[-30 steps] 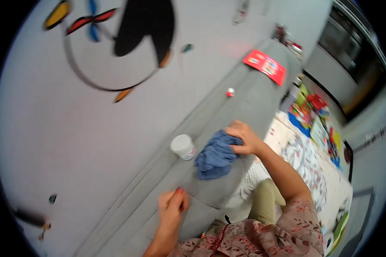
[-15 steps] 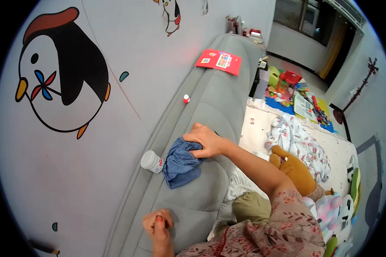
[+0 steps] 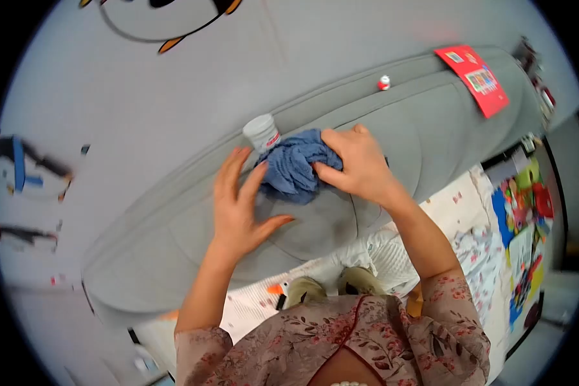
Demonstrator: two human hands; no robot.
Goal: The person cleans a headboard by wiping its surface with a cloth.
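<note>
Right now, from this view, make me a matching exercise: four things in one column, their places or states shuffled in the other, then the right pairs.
1. Blue cloth
2. White container
3. Red printed item
4. Left hand

A. Lying near the picture's right end of the grey padded surface
B. Open and spread
C. In the right hand's grip
D. Beside the cloth, on the wall side

Pairs: 1-C, 2-D, 3-A, 4-B.

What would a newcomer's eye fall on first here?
Probably the blue cloth, bunched in the right hand on the grey padded surface, with the left hand spread open beside it. Next, the bright red sheet near that surface's right end, then the white tub at the cloth's upper left.
</note>
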